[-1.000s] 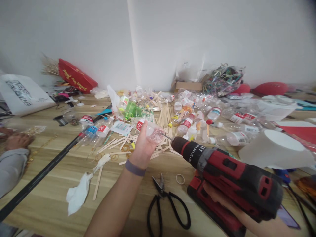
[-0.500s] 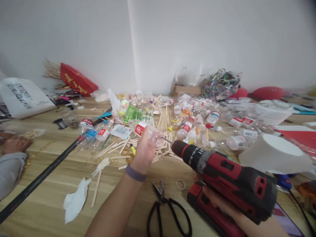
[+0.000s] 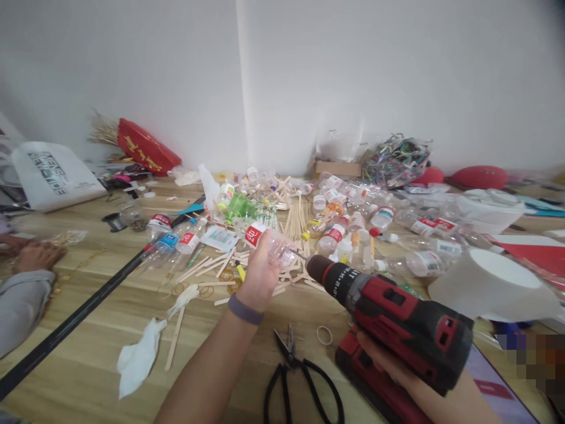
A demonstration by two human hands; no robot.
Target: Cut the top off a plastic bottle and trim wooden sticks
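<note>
My left hand [image 3: 261, 272] is wrapped round a clear plastic bottle [image 3: 282, 250] with a red label, its base turned to the right. In my right hand [image 3: 379, 353] is a red and black cordless drill [image 3: 388, 312], held by its grip and pointing left. The thin drill bit [image 3: 298, 254] reaches the bottle's base; whether it has gone through the plastic I cannot tell. Below the drill's chuck lies a pair of black-handled scissors [image 3: 292, 360] with blades apart. A rubber band [image 3: 324, 335] rests beside them.
Many plastic bottles [image 3: 333, 235] and wooden craft sticks [image 3: 216, 262] cover the table's middle. A long black pole [image 3: 83, 321] slants across the left side. Another person's hand [image 3: 39, 257] is at the far left. A white lampshade-like cylinder [image 3: 489, 288] stands at right.
The drill's rear has swung a little to the left, its bit staying at the bottle's base. The whole view has shifted slightly; both hands keep their holds.
</note>
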